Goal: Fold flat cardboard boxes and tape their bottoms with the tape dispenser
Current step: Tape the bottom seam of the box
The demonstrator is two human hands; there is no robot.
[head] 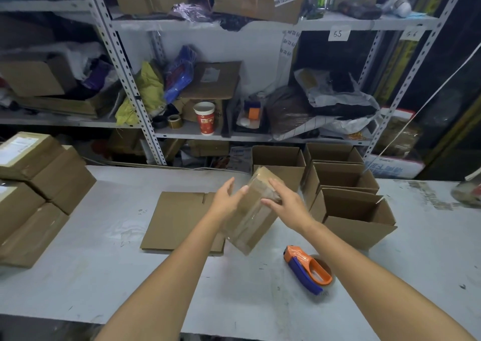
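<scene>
Cardboard box, smooth, brown and shiny with tape, leans long-ways toward one o'clock; left hand and right hand press it, fingers straight.

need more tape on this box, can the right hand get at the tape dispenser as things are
Probably yes: the tape dispenser lies uncovered on the table beside the right forearm. The right hand would first have to leave the box it rests on.
</scene>
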